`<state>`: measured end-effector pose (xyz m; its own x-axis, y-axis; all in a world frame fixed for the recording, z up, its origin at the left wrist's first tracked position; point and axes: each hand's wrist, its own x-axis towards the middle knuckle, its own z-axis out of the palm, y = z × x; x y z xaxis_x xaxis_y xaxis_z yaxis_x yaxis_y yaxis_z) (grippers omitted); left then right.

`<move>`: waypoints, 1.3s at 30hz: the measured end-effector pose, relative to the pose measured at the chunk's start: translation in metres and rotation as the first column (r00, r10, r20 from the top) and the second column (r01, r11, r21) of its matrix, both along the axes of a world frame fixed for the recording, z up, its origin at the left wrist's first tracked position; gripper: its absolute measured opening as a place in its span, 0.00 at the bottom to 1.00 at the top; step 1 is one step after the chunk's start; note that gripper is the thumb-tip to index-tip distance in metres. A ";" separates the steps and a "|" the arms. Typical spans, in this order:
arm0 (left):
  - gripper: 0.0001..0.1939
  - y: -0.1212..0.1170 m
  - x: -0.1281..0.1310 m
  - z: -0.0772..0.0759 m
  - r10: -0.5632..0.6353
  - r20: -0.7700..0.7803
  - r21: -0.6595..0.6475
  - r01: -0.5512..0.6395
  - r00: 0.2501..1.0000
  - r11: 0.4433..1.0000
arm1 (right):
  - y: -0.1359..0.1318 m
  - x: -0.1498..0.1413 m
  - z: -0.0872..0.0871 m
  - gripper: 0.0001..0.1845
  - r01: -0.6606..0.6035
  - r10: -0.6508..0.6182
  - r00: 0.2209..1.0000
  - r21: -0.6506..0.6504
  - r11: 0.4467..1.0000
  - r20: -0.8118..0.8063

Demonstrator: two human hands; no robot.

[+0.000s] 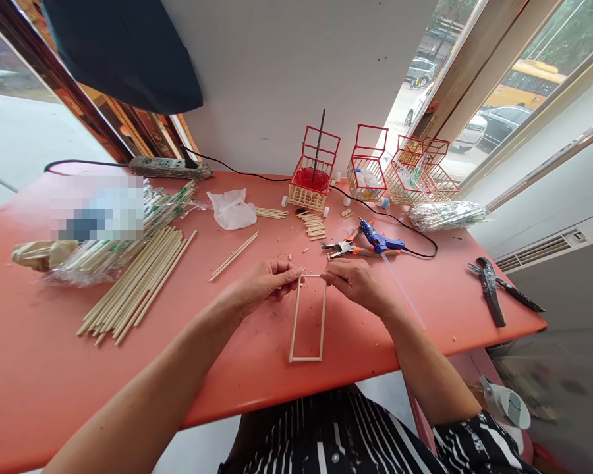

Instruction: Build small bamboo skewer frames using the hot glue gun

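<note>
A narrow rectangular frame of thin wooden sticks (323,322) lies on the red table near its front edge. At the frame's far left corner, my left hand (271,282) pinches the stick ends between thumb and fingers. My right hand (352,282) grips the far right corner in the same way. The short far stick spans between both hands. Just beyond my right hand are pliers with orange handles (344,247) and a blue glue gun (379,241). A clear glue stick (402,289) lies to the right of my right forearm.
Loose wooden sticks (138,283) and plastic-wrapped bundles cover the left. Short cut sticks (314,226) lie behind the hands. Several small stick baskets with red frames (310,178) stand at the back. Black-handled cutters (494,289) rest at right; a power strip (170,167) sits at back left.
</note>
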<state>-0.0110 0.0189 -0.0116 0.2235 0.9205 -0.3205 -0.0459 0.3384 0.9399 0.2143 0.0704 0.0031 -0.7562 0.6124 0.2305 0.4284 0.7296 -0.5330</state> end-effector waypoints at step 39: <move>0.20 -0.003 0.004 -0.001 0.135 -0.291 0.215 -0.072 0.947 0.974 | 0.002 0.000 -0.003 0.18 0.045 -0.045 0.999 -0.021 0.999 0.015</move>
